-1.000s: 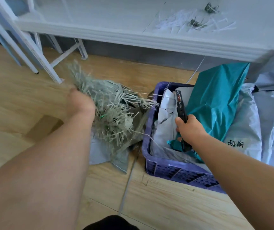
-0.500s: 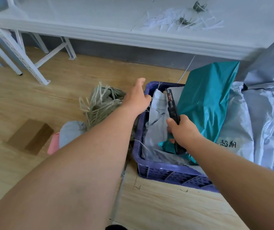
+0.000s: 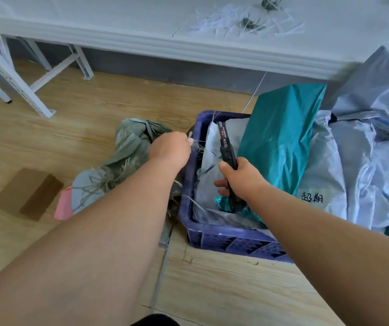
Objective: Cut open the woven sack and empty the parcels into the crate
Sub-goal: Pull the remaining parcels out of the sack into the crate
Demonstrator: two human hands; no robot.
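The frayed grey-green woven sack (image 3: 131,149) lies crumpled on the wood floor left of the purple crate (image 3: 233,241). Inside the crate sit a teal parcel (image 3: 280,135) and grey parcels (image 3: 214,175). My left hand (image 3: 168,150) hovers at the crate's left rim, fingers curled, pinching loose sack strands. A black utility knife (image 3: 226,149) stands upright over the crate, gripped in my right hand (image 3: 238,177). More grey parcels (image 3: 358,175) pile to the right of the crate.
A white table (image 3: 188,45) spans the back, with shredded strands on top and white legs (image 3: 12,83) at far left. On the floor left of the sack lie a cardboard piece (image 3: 26,194) and a pink parcel (image 3: 64,207) under a grey one.
My left hand dropped the frayed sack onto the floor, swung right to the crate's rim and now pinches strands there. My right hand kept the knife in place.
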